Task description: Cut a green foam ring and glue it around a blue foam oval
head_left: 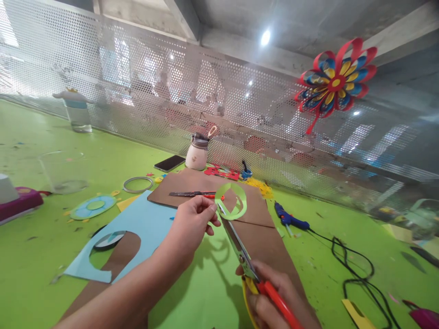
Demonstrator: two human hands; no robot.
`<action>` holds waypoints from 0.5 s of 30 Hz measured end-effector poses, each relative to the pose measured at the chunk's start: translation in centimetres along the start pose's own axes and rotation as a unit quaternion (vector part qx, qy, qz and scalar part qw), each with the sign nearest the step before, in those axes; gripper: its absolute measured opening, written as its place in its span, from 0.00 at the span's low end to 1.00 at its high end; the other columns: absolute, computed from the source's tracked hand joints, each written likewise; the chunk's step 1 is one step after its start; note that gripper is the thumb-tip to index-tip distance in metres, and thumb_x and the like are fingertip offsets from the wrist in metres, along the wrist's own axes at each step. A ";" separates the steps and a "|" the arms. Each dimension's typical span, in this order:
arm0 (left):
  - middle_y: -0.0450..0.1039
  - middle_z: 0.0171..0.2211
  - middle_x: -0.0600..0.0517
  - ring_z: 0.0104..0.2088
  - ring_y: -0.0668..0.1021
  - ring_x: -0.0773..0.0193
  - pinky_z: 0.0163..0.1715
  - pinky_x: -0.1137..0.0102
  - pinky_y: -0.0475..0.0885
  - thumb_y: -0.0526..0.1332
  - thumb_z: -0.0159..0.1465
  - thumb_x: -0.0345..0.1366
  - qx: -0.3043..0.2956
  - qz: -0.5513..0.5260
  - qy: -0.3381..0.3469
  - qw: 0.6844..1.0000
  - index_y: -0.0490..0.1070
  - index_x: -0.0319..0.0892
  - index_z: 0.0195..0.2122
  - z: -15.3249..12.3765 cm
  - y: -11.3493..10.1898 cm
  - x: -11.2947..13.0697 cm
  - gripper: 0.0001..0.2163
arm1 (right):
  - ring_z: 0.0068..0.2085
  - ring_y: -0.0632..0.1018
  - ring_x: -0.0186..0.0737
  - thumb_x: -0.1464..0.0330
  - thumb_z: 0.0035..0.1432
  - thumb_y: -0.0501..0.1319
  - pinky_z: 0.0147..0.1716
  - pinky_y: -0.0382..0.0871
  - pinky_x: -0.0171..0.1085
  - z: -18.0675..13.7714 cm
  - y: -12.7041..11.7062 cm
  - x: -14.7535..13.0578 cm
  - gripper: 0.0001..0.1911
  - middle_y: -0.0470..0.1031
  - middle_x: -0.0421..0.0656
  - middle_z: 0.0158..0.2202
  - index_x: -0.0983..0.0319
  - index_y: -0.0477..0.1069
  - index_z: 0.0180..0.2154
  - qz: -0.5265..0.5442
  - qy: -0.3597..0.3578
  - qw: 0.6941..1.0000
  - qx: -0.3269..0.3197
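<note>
My left hand (196,220) pinches the left edge of a light green paper ring (243,205), held up above the table. In my right hand (274,292) is a pair of scissors (242,256) with red and yellow handles. The blades point up and away from me, and their tips meet the ring's lower left part beside my left fingertips. Behind the ring a craft knife (192,194) lies on brown cardboard (264,240). Below my hands spreads a sheet of light green paper (206,292).
Blue paper (151,219) with a round cutout lies left, near a blue paper ring (93,207). A blue glue gun (290,218) with a black cord is at right. A white bottle (196,153) and a phone (169,162) stand and lie behind. A paper flower (336,83) hangs upper right.
</note>
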State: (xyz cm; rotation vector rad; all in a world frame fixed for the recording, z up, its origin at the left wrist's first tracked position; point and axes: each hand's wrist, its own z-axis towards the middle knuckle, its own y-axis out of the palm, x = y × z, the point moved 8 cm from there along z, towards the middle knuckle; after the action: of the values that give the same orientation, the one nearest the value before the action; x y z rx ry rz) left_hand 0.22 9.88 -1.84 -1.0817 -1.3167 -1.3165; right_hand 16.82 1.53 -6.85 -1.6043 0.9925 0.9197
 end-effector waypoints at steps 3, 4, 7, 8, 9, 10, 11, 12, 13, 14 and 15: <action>0.69 0.17 0.54 0.19 0.70 0.69 0.18 0.74 0.65 0.60 0.55 0.35 -0.007 0.001 -0.001 1.000 0.66 0.40 0.24 0.1 0.1 0.0 0.06 | 0.17 0.60 0.29 0.70 0.44 0.58 0.16 0.51 0.28 0.2 0.2 0.3 0.16 0.58 0.32 0.16 0.63 0.69 0.39 0.011 0.000 1.000 -0.015; 0.69 0.17 0.54 0.19 0.70 0.69 0.18 0.74 0.65 0.60 0.55 0.34 -0.010 0.001 -0.004 1.000 0.66 0.40 0.24 0.1 0.2 -0.1 0.06 | 0.17 0.60 0.29 0.70 0.44 0.58 0.16 0.51 0.28 0.2 0.3 0.4 0.16 0.58 0.32 0.15 0.63 0.68 0.39 0.016 0.002 1.000 -0.024; 0.69 0.17 0.54 0.19 0.70 0.69 0.18 0.74 0.65 0.60 0.55 0.34 -0.016 -0.003 -0.013 1.000 0.65 0.40 0.24 0.0 0.3 -0.2 0.05 | 0.18 0.60 0.29 0.70 0.44 0.58 0.16 0.51 0.28 0.4 0.4 0.5 0.18 0.58 0.32 0.16 0.64 0.66 0.41 0.017 0.007 0.999 -0.035; 0.69 0.17 0.54 0.19 0.70 0.69 0.18 0.74 0.65 0.60 0.55 0.34 -0.016 -0.005 -0.013 1.000 0.65 0.40 0.24 0.0 0.4 -0.2 0.05 | 0.17 0.60 0.29 0.70 0.44 0.58 0.16 0.51 0.29 0.4 0.4 0.5 0.18 0.58 0.32 0.16 0.64 0.66 0.41 0.016 0.006 0.999 -0.037; 0.69 0.17 0.54 0.19 0.70 0.69 0.18 0.74 0.65 0.60 0.55 0.34 -0.017 -0.006 -0.014 1.000 0.65 0.40 0.24 -0.1 0.4 -0.2 0.06 | 0.17 0.60 0.29 0.69 0.44 0.57 0.16 0.51 0.29 0.4 0.4 0.4 0.18 0.57 0.32 0.16 0.64 0.66 0.41 0.014 0.003 0.999 -0.038; 0.69 0.18 0.54 0.20 0.70 0.69 0.18 0.74 0.66 0.60 0.55 0.34 -0.017 -0.008 -0.013 1.000 0.65 0.40 0.24 -0.1 0.4 -0.2 0.06 | 0.17 0.59 0.29 0.69 0.44 0.57 0.16 0.50 0.29 0.3 0.4 0.2 0.18 0.57 0.32 0.16 0.64 0.66 0.40 0.010 -0.001 0.999 -0.037; 0.69 0.18 0.54 0.20 0.71 0.68 0.18 0.74 0.66 0.60 0.55 0.34 -0.016 -0.009 -0.012 1.000 0.65 0.40 0.24 -0.2 0.4 -0.2 0.06 | 0.18 0.59 0.29 0.69 0.44 0.57 0.17 0.50 0.30 0.3 0.3 0.1 0.17 0.57 0.32 0.16 0.64 0.67 0.40 0.008 -0.002 0.999 -0.033; 0.69 0.18 0.54 0.20 0.71 0.68 0.18 0.74 0.66 0.60 0.55 0.34 -0.015 -0.010 -0.012 1.000 0.65 0.40 0.24 -0.2 0.3 -0.2 0.06 | 0.18 0.60 0.30 0.68 0.43 0.57 0.17 0.51 0.30 0.3 0.3 0.0 0.17 0.58 0.32 0.16 0.64 0.67 0.39 0.005 -0.004 1.000 -0.027; 0.69 0.18 0.54 0.20 0.71 0.68 0.18 0.74 0.66 0.60 0.55 0.35 -0.015 -0.010 -0.012 1.000 0.65 0.40 0.24 -0.2 0.3 -0.3 0.06 | 0.18 0.60 0.30 0.68 0.44 0.57 0.17 0.51 0.30 0.2 0.2 0.0 0.16 0.59 0.33 0.17 0.64 0.67 0.38 0.001 -0.005 1.000 -0.018; 0.69 0.17 0.54 0.20 0.71 0.68 0.18 0.74 0.66 0.60 0.55 0.35 -0.015 -0.010 -0.012 1.000 0.65 0.40 0.24 -0.1 0.3 -0.3 0.06 | 0.18 0.61 0.30 0.68 0.44 0.57 0.17 0.52 0.30 0.1 0.1 -0.1 0.16 0.59 0.33 0.17 0.64 0.67 0.38 -0.001 -0.009 1.000 -0.007; 0.69 0.17 0.54 0.20 0.70 0.68 0.18 0.74 0.66 0.60 0.55 0.35 -0.015 -0.009 -0.012 1.000 0.65 0.40 0.24 -0.1 0.3 -0.3 0.06 | 0.18 0.62 0.30 0.68 0.44 0.57 0.18 0.52 0.30 0.0 0.0 -0.2 0.15 0.60 0.34 0.18 0.63 0.68 0.37 -0.002 -0.018 1.000 0.002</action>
State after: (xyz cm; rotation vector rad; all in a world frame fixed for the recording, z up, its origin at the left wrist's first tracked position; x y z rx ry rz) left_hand 0.55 9.81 -2.08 -1.1120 -1.3315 -1.3452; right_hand 16.77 1.61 -6.67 -1.5801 0.9650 0.9400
